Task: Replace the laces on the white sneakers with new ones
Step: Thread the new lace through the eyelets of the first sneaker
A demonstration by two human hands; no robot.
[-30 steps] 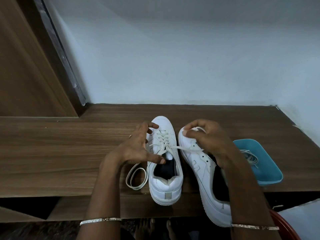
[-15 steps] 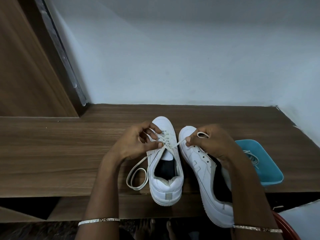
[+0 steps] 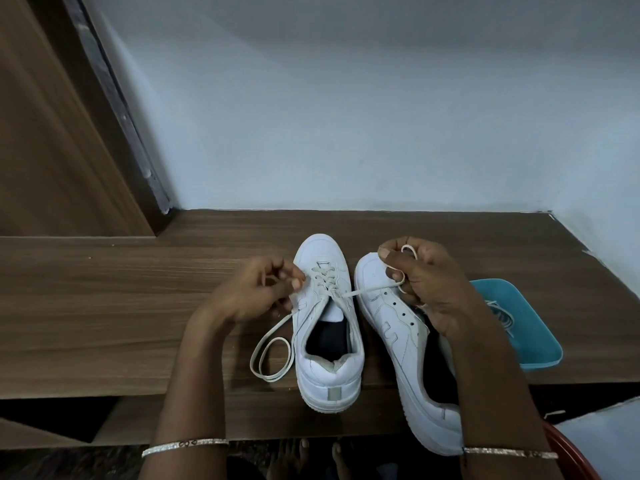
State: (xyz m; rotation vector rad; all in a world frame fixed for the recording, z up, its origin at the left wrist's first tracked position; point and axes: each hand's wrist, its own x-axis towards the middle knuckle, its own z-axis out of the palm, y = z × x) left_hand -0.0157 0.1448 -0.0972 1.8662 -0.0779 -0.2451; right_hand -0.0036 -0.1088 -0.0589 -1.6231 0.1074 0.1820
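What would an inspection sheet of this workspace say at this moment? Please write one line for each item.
Surface: wooden shelf, bearing both sneakers and a tray.
Job's things: laced sneaker upright; bare sneaker with empty eyelets, heel past the shelf edge; lace runs from the laced sneaker to both hands, with slack looped on the shelf.
Clutter: blue tray holding a second lace.
Grippers: left hand pinches the lace beside the eyelets; right hand holds it wound round the fingers.
Cables: nothing seen.
Surroundings: white wall behind; wood panel at left; red object at lower right.
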